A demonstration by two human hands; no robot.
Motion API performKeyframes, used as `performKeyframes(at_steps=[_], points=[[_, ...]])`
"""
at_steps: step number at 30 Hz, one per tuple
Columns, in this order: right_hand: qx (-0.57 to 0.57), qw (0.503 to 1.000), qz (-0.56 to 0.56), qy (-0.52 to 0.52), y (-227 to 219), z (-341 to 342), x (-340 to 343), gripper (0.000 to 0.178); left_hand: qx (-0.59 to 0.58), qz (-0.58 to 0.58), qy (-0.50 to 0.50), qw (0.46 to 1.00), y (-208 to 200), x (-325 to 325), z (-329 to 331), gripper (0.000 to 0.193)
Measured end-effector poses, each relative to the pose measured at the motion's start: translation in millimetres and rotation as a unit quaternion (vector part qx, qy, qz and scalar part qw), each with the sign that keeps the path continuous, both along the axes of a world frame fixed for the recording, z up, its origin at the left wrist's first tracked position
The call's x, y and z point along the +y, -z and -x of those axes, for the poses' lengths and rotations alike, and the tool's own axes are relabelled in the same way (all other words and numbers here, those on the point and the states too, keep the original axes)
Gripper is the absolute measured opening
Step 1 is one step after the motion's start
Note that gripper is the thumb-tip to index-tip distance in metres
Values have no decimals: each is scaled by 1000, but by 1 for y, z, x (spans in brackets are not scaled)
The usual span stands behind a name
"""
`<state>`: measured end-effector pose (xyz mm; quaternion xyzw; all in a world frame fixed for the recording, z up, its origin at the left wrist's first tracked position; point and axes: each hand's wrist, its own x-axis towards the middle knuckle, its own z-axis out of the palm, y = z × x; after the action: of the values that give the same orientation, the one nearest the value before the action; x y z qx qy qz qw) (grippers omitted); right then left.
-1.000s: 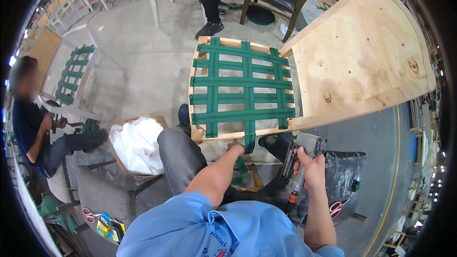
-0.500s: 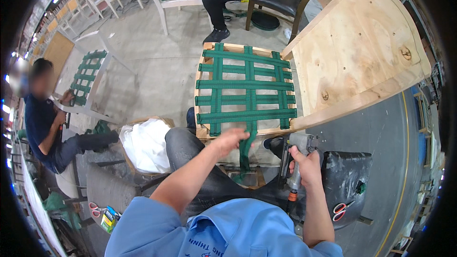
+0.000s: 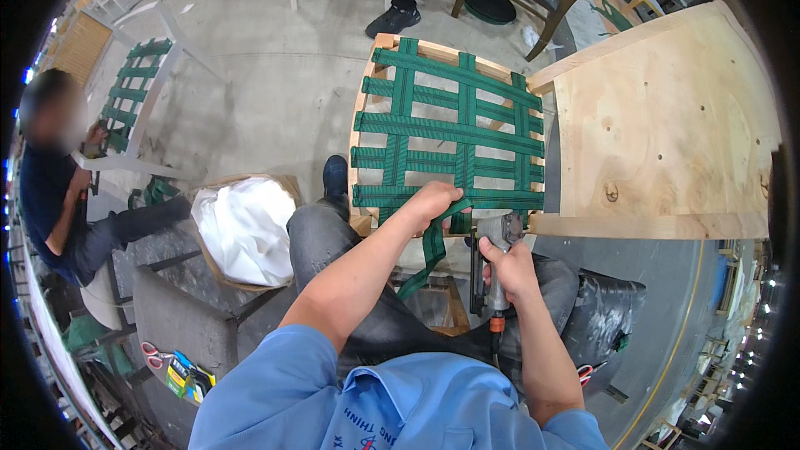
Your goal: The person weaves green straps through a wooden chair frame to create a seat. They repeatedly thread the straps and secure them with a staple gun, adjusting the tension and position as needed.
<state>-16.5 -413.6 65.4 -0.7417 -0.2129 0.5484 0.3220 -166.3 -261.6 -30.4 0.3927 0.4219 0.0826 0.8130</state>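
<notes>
A wooden chair frame (image 3: 650, 227) stands before me, its plywood back (image 3: 667, 125) to the right. Green webbing straps (image 3: 433, 127) cross over and under one another across its seat. My left hand (image 3: 435, 202) pinches the loose green strap (image 3: 432, 250) at the seat's near edge, and the strap's tail hangs between my knees. Wrapped around the handle of a pneumatic staple gun (image 3: 495, 279) is my right hand (image 3: 512, 268). The gun's head is at the near rail, close beside my left hand; whether it touches the rail I cannot tell.
A box with white cloth (image 3: 246, 233) stands left of my knee. Scissors (image 3: 152, 356) and small packets (image 3: 190, 377) lie on a dark seat at lower left. A co-worker (image 3: 54, 175) sits by a white chair (image 3: 150, 117) at left; another sits beyond the seat.
The staple gun has moved up and left to the seat's near edge. My left hand has risen with the strap, pulling it up over the rail. The view has shifted.
</notes>
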Motion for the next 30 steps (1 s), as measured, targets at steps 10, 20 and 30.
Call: performKeyframes(at_steps=[10,20,30], points=[[-27,999,29,-20,10,10,10,33,-9,88,10,996,6,15,3,35],[-61,996,43,-44,14,15,12,33,-31,120,2,992,8,19,7,34],[-69,995,36,-61,13,28,16,31,-50,117,-9,992,1,20,9,31]])
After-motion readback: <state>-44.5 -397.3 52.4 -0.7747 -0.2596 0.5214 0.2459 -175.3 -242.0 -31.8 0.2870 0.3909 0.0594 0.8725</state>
